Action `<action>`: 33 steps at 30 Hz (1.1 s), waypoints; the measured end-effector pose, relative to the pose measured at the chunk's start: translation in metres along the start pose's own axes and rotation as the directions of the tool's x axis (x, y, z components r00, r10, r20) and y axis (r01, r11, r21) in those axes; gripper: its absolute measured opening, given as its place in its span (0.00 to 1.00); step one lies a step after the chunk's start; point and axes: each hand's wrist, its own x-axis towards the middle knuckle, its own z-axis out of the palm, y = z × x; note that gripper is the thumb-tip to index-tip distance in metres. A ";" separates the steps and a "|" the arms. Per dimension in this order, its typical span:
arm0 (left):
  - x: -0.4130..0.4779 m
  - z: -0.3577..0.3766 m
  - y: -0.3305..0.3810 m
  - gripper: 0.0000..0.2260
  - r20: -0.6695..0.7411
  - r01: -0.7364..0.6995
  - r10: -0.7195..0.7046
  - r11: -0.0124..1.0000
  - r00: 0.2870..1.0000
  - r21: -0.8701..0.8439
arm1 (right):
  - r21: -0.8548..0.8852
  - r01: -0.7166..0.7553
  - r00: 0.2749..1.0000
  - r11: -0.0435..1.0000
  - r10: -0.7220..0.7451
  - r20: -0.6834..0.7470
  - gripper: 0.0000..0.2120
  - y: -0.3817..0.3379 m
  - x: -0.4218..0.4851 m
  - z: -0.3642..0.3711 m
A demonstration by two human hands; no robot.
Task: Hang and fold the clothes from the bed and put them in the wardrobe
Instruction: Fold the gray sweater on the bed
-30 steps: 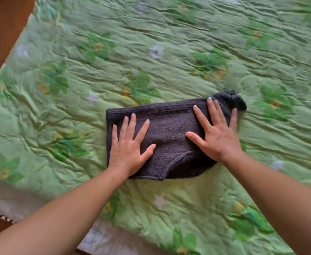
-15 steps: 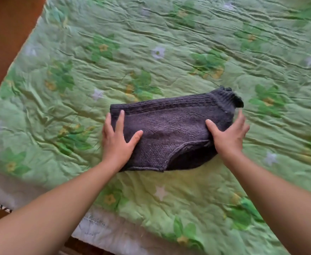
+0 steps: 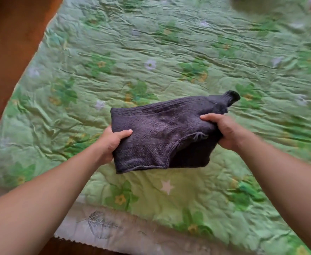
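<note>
Over a green floral bed quilt (image 3: 169, 52): fingers curled round a folded dark knit sweater (image 3: 162, 133), left hand (image 3: 110, 142) at its left edge, right hand (image 3: 228, 131) at its right end, held just above the quilt.

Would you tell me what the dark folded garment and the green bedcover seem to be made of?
The garment looks like a thick knit, probably wool or acrylic yarn: matte, fuzzy, with ribbed rows along its far edge. The bedcover looks like thin printed cloth, quilted and slightly glossy: fine wrinkles and a soft sheen.
</note>
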 end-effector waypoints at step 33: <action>-0.594 0.445 0.117 0.28 0.977 -0.971 0.034 -0.105 0.210 0.213 | 0.187 0.556 0.259 0.810 0.044 -0.965 0.26 0.130 -0.712 -0.294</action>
